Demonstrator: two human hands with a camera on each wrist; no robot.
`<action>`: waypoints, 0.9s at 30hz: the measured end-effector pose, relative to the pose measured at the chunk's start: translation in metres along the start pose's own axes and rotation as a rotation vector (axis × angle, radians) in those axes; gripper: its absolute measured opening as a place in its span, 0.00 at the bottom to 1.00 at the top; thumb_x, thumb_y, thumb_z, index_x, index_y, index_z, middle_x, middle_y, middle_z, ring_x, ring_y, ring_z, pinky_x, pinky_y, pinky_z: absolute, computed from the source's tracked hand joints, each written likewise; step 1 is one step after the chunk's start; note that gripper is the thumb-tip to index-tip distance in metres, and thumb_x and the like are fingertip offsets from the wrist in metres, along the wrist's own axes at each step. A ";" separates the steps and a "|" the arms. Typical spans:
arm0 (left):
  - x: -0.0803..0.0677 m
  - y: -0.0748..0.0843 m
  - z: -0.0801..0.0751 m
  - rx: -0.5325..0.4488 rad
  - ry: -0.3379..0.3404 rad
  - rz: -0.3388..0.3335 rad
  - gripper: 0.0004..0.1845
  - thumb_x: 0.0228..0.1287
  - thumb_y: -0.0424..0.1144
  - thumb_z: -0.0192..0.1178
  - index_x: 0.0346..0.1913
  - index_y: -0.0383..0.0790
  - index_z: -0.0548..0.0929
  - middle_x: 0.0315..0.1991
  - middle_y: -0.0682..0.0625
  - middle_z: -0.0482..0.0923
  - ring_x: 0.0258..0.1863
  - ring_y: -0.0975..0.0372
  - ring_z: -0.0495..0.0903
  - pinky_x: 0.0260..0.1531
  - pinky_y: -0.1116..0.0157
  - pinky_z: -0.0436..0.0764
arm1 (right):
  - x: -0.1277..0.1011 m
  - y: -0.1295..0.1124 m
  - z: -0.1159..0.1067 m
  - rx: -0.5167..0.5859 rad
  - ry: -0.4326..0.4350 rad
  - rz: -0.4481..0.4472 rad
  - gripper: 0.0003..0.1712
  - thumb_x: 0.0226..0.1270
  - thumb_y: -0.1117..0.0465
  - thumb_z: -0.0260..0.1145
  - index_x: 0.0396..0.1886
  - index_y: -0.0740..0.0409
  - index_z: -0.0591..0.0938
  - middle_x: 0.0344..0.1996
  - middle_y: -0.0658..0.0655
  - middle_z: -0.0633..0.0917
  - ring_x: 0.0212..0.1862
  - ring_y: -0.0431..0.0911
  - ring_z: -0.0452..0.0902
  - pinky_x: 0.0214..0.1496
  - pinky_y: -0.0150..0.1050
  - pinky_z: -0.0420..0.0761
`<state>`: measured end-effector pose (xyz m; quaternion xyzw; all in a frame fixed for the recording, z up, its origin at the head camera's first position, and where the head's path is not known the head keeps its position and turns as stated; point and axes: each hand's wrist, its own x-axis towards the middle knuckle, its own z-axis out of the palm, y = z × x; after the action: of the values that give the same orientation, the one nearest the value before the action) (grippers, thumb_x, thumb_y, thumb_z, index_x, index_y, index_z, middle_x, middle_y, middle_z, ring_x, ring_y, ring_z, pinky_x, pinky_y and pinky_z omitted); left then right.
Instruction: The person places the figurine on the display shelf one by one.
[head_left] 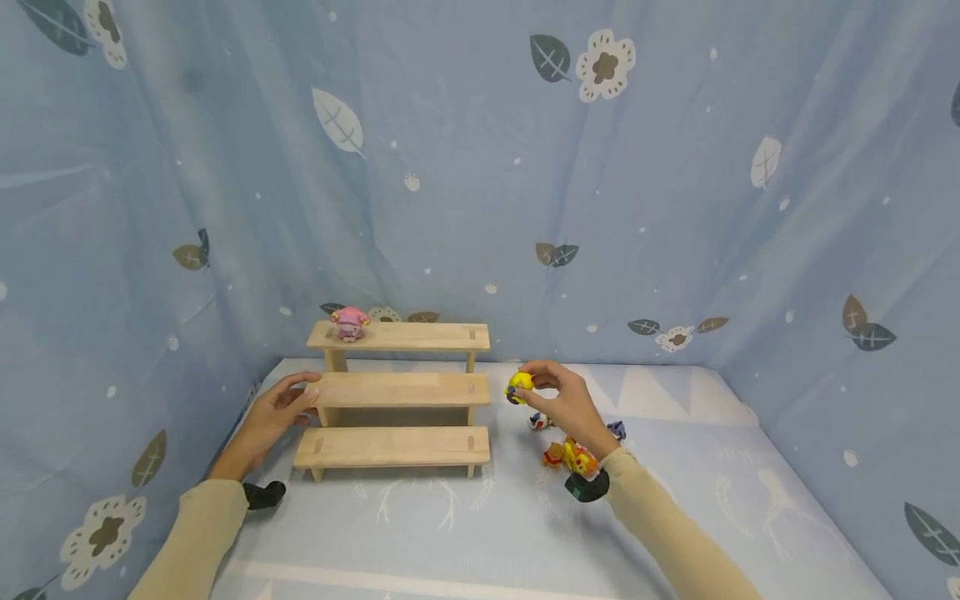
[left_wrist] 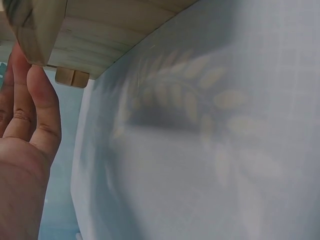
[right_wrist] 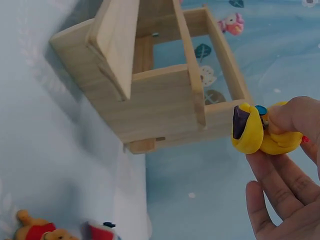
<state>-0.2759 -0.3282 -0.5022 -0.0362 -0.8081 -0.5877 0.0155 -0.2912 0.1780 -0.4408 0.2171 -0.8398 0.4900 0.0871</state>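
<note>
A three-step wooden display rack [head_left: 397, 389] stands on the cloth-covered surface. At its left side, my left hand [head_left: 279, 414] holds the end of the middle board between thumb and fingers; the left wrist view shows the fingers [left_wrist: 44, 95] against the wood, the thumb hidden. My right hand [head_left: 562, 398] pinches a small yellow toy figure [right_wrist: 247, 129] between thumb and fingers, in the air just right of the middle board. The figure has a dark purple patch and a blue bit. On the top board's left end sits a pink toy figure [head_left: 350, 324].
Below my right hand lie more toy figures: a red-and-white one [head_left: 537, 422], a bear in a red shirt [head_left: 552, 455], a yellow-and-orange one [head_left: 580, 458] and a dark bluish one [head_left: 617, 430]. A blue patterned curtain [head_left: 465, 167] hangs behind and at both sides.
</note>
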 end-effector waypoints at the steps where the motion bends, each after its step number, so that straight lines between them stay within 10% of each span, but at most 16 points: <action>1: -0.001 0.000 0.000 -0.002 -0.002 -0.002 0.31 0.75 0.57 0.60 0.74 0.49 0.70 0.53 0.43 0.79 0.49 0.50 0.84 0.46 0.54 0.84 | 0.001 -0.002 0.000 -0.004 -0.002 0.003 0.20 0.67 0.50 0.76 0.57 0.42 0.84 0.51 0.43 0.85 0.52 0.43 0.81 0.57 0.55 0.81; 27: 0.000 -0.003 0.002 -0.008 0.017 0.007 0.30 0.74 0.58 0.60 0.73 0.51 0.71 0.53 0.45 0.79 0.45 0.56 0.85 0.44 0.55 0.84 | 0.047 -0.037 0.023 0.041 -0.029 -0.204 0.19 0.68 0.55 0.75 0.57 0.45 0.84 0.49 0.47 0.85 0.49 0.44 0.82 0.56 0.52 0.82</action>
<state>-0.2762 -0.3275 -0.5055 -0.0342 -0.8056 -0.5910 0.0242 -0.3147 0.1297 -0.4064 0.3103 -0.8042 0.4926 0.1198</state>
